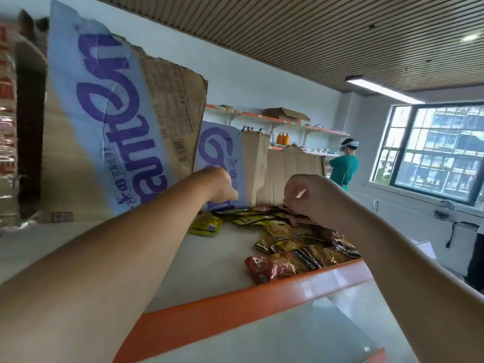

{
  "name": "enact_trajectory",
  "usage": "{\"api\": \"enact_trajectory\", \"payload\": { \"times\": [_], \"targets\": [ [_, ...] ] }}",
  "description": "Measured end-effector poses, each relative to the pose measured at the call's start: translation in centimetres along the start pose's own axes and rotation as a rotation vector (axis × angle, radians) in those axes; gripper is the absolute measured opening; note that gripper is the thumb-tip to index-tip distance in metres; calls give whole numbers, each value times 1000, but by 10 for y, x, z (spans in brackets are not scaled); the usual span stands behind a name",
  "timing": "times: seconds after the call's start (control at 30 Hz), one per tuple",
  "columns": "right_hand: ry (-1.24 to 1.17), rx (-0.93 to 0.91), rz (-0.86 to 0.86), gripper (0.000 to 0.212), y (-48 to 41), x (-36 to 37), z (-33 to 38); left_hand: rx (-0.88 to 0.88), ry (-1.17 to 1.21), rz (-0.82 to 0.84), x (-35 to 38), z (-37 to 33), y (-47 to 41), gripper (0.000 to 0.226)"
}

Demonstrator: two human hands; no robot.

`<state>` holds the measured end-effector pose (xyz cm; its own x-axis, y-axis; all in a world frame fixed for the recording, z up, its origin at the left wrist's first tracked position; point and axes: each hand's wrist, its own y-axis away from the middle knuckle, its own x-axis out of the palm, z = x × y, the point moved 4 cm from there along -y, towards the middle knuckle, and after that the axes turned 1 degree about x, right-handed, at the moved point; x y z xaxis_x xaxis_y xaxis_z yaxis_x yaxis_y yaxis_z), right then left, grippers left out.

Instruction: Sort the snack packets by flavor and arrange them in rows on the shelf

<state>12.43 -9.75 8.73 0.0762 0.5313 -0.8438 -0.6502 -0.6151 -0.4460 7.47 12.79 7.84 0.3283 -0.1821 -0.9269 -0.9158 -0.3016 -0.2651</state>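
Note:
A heap of snack packets lies on the white shelf (214, 260) with an orange front edge. Several yellow-and-black packets (301, 248) overlap in the middle of the heap, a red packet (264, 268) lies nearest the edge, and a yellow-green packet (205, 226) sits apart at the left. My right hand (306, 197) hovers over the far side of the heap, fingers curled down and pinching a brownish packet (301, 218). My left hand (222, 187) reaches to the back of the shelf by the cardboard. Its fingers are hidden behind the wrist.
Torn cardboard sheets with purple lettering (117, 121) stand along the back of the shelf. A lower shelf board (288, 336) shows below the orange edge. A person in a green top (343, 166) stands at far wall shelves, next to a window (432, 150).

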Motion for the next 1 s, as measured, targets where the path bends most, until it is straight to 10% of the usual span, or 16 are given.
{"api": "enact_trajectory", "payload": {
  "times": [0.5,1.0],
  "targets": [
    [131,-215,466,23,-134,102,-1,-214,-279,262,63,29,-14,32],
    [138,-354,551,52,-132,128,-11,-225,-189,269,19,51,1,17]
  ]
}}
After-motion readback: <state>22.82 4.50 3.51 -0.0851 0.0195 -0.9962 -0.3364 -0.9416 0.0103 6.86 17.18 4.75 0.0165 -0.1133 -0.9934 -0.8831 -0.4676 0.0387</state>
